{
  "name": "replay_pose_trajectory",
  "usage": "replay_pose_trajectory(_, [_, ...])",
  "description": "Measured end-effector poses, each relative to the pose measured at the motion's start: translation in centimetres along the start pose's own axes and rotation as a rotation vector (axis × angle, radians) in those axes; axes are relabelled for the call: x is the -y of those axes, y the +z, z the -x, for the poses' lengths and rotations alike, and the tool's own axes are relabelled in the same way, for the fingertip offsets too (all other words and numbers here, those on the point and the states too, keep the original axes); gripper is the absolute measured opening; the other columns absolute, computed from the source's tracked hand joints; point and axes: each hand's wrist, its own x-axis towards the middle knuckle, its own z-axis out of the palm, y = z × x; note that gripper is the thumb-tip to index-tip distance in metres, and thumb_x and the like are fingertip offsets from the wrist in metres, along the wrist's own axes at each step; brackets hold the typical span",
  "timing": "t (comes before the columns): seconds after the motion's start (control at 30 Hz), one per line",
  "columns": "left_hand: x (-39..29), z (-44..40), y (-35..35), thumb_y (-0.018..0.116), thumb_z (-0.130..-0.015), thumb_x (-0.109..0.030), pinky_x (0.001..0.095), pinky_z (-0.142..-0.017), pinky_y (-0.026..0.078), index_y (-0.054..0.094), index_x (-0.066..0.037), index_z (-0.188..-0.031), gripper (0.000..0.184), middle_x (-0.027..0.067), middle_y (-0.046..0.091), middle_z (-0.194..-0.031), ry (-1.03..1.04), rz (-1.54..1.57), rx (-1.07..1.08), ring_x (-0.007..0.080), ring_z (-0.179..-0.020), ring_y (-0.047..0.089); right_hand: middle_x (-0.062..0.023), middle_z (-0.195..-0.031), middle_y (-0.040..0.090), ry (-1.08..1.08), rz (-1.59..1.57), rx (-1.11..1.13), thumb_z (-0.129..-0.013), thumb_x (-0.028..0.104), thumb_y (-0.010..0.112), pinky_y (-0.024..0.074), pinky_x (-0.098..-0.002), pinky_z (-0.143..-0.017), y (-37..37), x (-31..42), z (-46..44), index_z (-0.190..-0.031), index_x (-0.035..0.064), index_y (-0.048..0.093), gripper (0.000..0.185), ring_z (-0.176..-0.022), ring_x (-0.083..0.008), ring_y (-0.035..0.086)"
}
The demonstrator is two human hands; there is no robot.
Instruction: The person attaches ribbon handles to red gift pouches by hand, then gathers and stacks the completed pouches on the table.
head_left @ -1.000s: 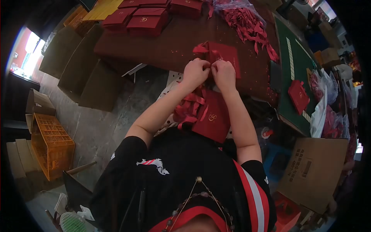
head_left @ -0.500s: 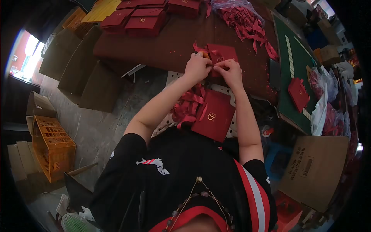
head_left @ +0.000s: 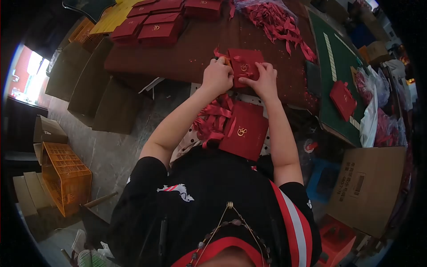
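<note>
A red gift bag (head_left: 254, 57) with a gold logo and a red ribbon lies on the table edge before me. At its left side my left hand (head_left: 218, 76) is closed; a small orange object (head_left: 226, 61) shows at its fingers, too hidden to name. My right hand (head_left: 266, 82) rests on the bag's right side, thumb and fingers apart. On my lap lies another red gift bag (head_left: 250, 141) with the same kind of logo, beside a bundle of red ribbons (head_left: 212, 119).
Stacked red bags (head_left: 161, 30) stand at the back left of the brown-covered table (head_left: 155, 60). A ribbon heap (head_left: 273, 21) lies at the back. To the right are a green board (head_left: 327, 75) and a cardboard box (head_left: 367, 187); an orange crate (head_left: 66, 178) is left.
My right hand has opened from a pinch near the left hand and moved apart from it, onto the bag's right side. The left hand stays closed at the bag's left edge.
</note>
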Motion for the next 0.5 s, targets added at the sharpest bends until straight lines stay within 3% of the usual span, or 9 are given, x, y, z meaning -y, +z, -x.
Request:
replay_pose_trajectory(0.1, [1.7, 0.6, -2.0, 0.072, -0.078, -0.021, 0.044, -0.085, 0.053, 0.076, -0.012, -0.085, 0.012, 0.0105, 0.061, -0.103, -0.092, -0.146, -0.036, 0.033, -0.101, 0.058, -0.0188, -0.133, 0.047, 0.038, 0.077, -0.046, -0.067, 0.059, 0.083, 0.0434, -0.0446, -0.103, 0.3, -1.1, -0.2, -0.132, -0.0013, 0.058, 0.092, -0.119, -0.0386, 0.046])
replay_pose_trajectory(0.3, [5.4, 3.5, -5.3, 0.071, -0.083, -0.022, 0.0445, -0.085, 0.052, 0.076, -0.012, -0.084, 0.012, 0.0119, 0.061, -0.103, -0.142, -0.098, -0.026, 0.0341, -0.1, 0.057, -0.0189, -0.127, 0.05, 0.097, 0.139, -0.083, -0.067, 0.066, 0.079, 0.0437, -0.0453, -0.1, 0.5, -0.3, -0.1, -0.127, -0.0048, 0.059, 0.095, -0.114, -0.0388, 0.046])
replay_pose_trajectory(0.4, [5.5, 3.6, -3.9, 0.07, -0.085, -0.018, 0.0445, -0.085, 0.051, 0.075, -0.012, -0.094, 0.012, 0.0137, 0.062, -0.106, -0.139, -0.092, -0.149, 0.0361, -0.099, 0.057, -0.0196, -0.127, 0.051, 0.078, 0.178, -0.126, -0.069, 0.062, 0.08, 0.0434, -0.0446, -0.102, 0.7, -0.9, 0.1, -0.127, -0.0035, 0.061, 0.089, -0.115, -0.0386, 0.047])
replay_pose_trajectory(0.43, [5.5, 3.4, -3.3, 0.069, -0.086, -0.017, 0.0455, -0.086, 0.049, 0.07, -0.014, -0.11, 0.025, 0.0142, 0.061, -0.113, -0.066, -0.086, -0.167, 0.0368, -0.1, 0.057, -0.0194, -0.127, 0.051, 0.052, 0.193, -0.155, -0.07, 0.061, 0.079, 0.0433, -0.0444, -0.102, 0.9, -1.1, 0.1, -0.126, -0.0035, 0.061, 0.088, -0.115, -0.0384, 0.047])
replay_pose_trajectory(0.5, [3.2, 3.6, -3.3, 0.068, -0.087, -0.017, 0.0469, -0.087, 0.047, 0.062, -0.016, -0.127, 0.04, 0.0141, 0.058, -0.125, 0.017, -0.105, -0.236, 0.0379, -0.102, 0.057, -0.0196, -0.127, 0.05, 0.037, 0.06, -0.18, -0.07, 0.06, 0.08, 0.0431, -0.0441, -0.102, 0.5, -1.3, 0.6, -0.125, -0.0037, 0.062, 0.086, -0.117, -0.0378, 0.046])
